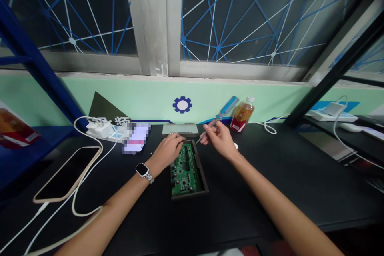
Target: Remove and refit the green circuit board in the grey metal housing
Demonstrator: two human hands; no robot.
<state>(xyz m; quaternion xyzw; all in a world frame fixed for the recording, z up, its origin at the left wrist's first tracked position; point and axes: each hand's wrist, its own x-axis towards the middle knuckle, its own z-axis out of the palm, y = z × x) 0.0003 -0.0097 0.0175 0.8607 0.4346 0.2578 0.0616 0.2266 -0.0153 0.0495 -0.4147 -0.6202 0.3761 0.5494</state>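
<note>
A green circuit board (186, 174) lies in a shallow dark metal case (205, 184) on the black desk. My left hand (169, 150) rests over the case's far left part, fingers stretched across the board's upper edge. My right hand (220, 138) grips a screwdriver (228, 107) with a clear blue handle. The handle leans up and to the right, while the shaft slants down to the case's far right corner. Whether the tip touches a screw there is too small to tell. Behind the case lies a flat grey metal plate (180, 129).
A phone (67, 174) in a beige case lies at the left among white cables. Near the wall are a power strip (103, 130) and a second phone (136, 138), partly blurred. A drink bottle (242, 114) stands behind my right hand. Shelf frames (327, 76) flank the desk.
</note>
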